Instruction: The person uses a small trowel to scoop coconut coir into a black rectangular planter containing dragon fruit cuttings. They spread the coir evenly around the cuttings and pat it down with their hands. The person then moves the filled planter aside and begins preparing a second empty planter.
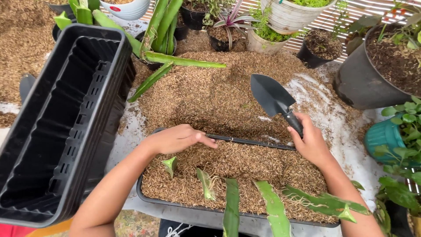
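Black trowel (274,101) gripped by right hand (312,142) at centre right of frame, blade aimed up-left over loose husk pile (210,94). Left hand (177,138) (empty, flat, fingers together) nearer, resting on husk-filled tray (147,195) holding green cuttings (231,208).

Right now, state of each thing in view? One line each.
Left hand: empty, flat over the husk in the tray.
Right hand: gripping the trowel handle.
Trowel: lifted, blade bare.
Planter tray: filled with husk, green cuttings laid in.
Stacked black planters: empty, tilted.
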